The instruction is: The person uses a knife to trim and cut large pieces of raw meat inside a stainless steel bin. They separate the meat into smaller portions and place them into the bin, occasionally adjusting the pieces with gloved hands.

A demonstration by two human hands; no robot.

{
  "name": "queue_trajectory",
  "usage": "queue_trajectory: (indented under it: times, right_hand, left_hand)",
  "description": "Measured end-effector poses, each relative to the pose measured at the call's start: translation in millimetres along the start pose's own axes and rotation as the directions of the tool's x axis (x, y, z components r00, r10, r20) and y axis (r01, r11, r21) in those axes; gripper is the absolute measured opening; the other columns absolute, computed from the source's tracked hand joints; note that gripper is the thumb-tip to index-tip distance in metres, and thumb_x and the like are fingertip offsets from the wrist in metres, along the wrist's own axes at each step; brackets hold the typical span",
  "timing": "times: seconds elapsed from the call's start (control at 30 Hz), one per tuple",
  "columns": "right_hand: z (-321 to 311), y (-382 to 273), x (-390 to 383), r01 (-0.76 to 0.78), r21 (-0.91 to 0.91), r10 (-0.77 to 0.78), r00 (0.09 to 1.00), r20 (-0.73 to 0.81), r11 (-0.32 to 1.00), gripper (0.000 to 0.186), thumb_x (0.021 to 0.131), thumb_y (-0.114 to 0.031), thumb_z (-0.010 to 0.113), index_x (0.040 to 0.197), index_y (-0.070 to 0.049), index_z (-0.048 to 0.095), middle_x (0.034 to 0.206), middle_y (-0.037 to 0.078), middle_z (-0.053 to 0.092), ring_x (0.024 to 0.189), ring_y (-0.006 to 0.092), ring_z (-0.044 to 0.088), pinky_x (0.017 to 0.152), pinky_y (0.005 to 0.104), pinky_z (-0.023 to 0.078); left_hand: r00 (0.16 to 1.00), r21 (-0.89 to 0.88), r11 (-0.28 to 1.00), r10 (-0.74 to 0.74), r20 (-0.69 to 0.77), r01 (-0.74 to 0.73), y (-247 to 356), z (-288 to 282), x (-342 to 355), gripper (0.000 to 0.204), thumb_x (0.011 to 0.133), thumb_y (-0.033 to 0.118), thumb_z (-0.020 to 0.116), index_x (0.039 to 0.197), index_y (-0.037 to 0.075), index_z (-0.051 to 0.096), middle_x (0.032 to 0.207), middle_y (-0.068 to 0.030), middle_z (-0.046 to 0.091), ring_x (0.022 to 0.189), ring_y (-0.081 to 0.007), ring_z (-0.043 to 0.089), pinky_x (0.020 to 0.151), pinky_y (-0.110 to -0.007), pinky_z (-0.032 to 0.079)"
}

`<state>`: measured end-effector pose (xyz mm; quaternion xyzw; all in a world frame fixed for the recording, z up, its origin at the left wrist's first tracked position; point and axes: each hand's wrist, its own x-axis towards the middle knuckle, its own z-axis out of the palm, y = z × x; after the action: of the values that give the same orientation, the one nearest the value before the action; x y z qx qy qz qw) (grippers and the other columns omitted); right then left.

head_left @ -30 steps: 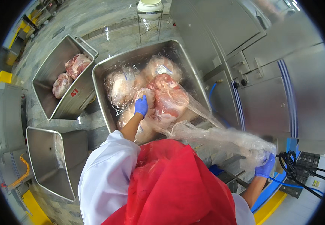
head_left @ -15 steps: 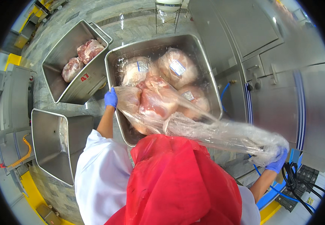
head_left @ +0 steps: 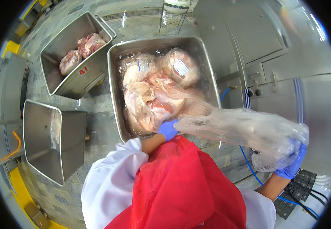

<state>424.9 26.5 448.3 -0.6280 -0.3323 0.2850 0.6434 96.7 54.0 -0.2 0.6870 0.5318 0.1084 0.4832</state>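
A large raw cut of meat (head_left: pixel 164 100), partly bare, lies in a square metal tub (head_left: pixel 212 76). Clear plastic wrap (head_left: pixel 245 125) stretches from its right side across the tub's rim to my right hand. Over the near rim, my left hand (head_left: pixel 168 130) is closed on the near edge of the plastic, beside the meat. My right hand (head_left: pixel 293 163), out to the right, grips a crumpled bunch of the same wrap. Behind the bare cut sit two wrapped, labelled pieces of meat (head_left: pixel 136 72). The stretched plastic obscures the tub's right near part.
A metal bin (head_left: pixel 77 84) at the far left holds two pieces of meat (head_left: pixel 91 44). Nearer, another metal bin (head_left: pixel 73 133) is tipped on its side. Steel cabinets (head_left: pixel 280 99) line the right, with a blue hose (head_left: pixel 249 160) and black cables (head_left: pixel 299 198) below.
My left hand has moved right and nearer, from the tub's left rim to the near rim. The wrap has come off the meat's left part. My right hand has risen slightly rightward.
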Motion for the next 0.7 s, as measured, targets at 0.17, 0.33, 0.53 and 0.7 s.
queue_trajectory:
  times: [0.17,0.33,0.53,0.7]
  right_hand:
    - [-26,-30,20,0.495,-0.595,-0.475,0.855,0.207,0.633,0.042,0.101,-0.024,0.056,0.137,-0.002,0.054,0.132,0.014,0.059,0.119,0.0239,0.058,0.103,0.0396,0.05]
    - [-34,-55,79,0.582,-0.802,-0.586,0.699,0.409,0.135,0.042,0.097,-0.016,0.059,0.135,0.0,0.055,0.133,0.015,0.059,0.12,0.0245,0.058,0.104,0.0391,0.049]
    - [-20,48,146,0.625,-0.632,-0.493,0.77,0.405,0.457,0.04,0.091,-0.007,0.062,0.131,0.001,0.057,0.132,0.018,0.06,0.121,0.028,0.058,0.108,0.0387,0.045]
    - [-60,112,127,0.377,-0.553,-0.247,0.922,0.298,0.743,0.036,0.099,-0.016,0.054,0.132,-0.001,0.055,0.131,0.013,0.06,0.113,0.0236,0.061,0.098,0.0379,0.053]
  left_hand:
    - [0.986,-0.235,0.959,0.137,-0.095,-0.155,-13,-70,-50,0.03,0.095,0.028,0.057,0.108,0.003,0.069,0.117,-0.0258,0.067,0.111,-0.0422,0.063,0.093,-0.046,0.051]
    - [0.752,-0.015,0.919,0.312,-0.58,-0.393,26,-228,-25,0.025,0.087,0.009,0.06,0.108,-0.002,0.069,0.113,-0.0265,0.068,0.106,-0.0381,0.065,0.094,-0.045,0.05]
    - [0.815,0.142,0.961,0.278,-0.509,-0.239,57,-283,97,0.03,0.089,0.021,0.058,0.111,0.002,0.068,0.107,-0.0242,0.07,0.1,-0.044,0.065,0.089,-0.048,0.052]
    - [0.964,0.349,0.932,0.178,-0.196,-0.101,57,-269,74,0.045,0.087,0.027,0.06,0.126,0.004,0.064,0.123,-0.0247,0.066,0.116,-0.0415,0.061,0.101,-0.047,0.049]
